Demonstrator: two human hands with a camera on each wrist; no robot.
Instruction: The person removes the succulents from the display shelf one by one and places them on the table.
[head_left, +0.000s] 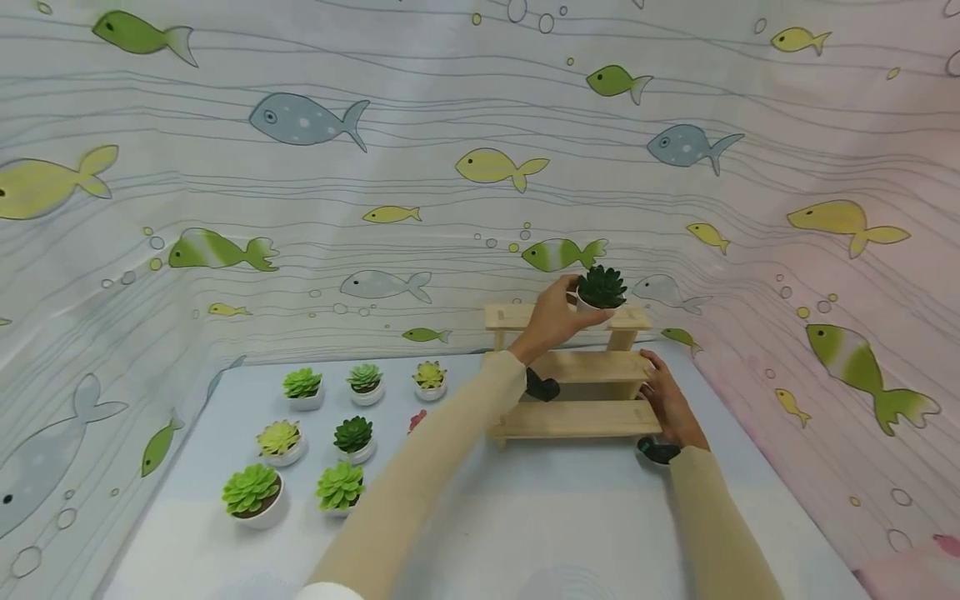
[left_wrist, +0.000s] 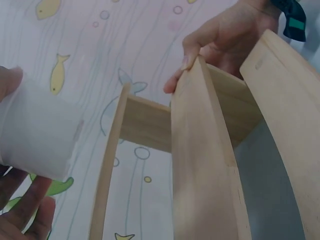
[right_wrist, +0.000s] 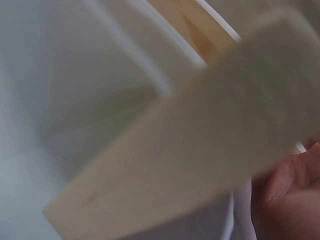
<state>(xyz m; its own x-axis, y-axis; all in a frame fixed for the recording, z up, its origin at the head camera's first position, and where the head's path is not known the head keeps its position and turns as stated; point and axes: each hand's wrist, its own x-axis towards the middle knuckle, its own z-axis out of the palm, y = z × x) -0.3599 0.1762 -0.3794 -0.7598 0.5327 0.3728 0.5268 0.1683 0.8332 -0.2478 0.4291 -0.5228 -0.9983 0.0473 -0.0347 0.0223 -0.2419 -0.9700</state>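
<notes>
My left hand (head_left: pixel 557 317) grips a white pot with a dark green succulent (head_left: pixel 602 287), held up over the top step of a three-step wooden stand (head_left: pixel 573 419). In the left wrist view the white pot (left_wrist: pixel 40 131) is between thumb and fingers, apart from the wood. My right hand (head_left: pixel 666 402) holds the stand's right side at the middle step. The left wrist view shows that hand (left_wrist: pixel 225 42) with its thumb and fingers on the end of a board (left_wrist: pixel 200 150). Up close in the right wrist view are a blurred board (right_wrist: pixel 190 135) and part of the right hand (right_wrist: pixel 292 190).
Several potted succulents stand on the table's left, among them a light green one (head_left: pixel 252 492), a dark green one (head_left: pixel 353 435) and a yellowish one (head_left: pixel 430 377). A reddish plant (head_left: pixel 417 419) is partly behind the left sleeve. A fish-patterned sheet (head_left: pixel 315 200) surrounds the table.
</notes>
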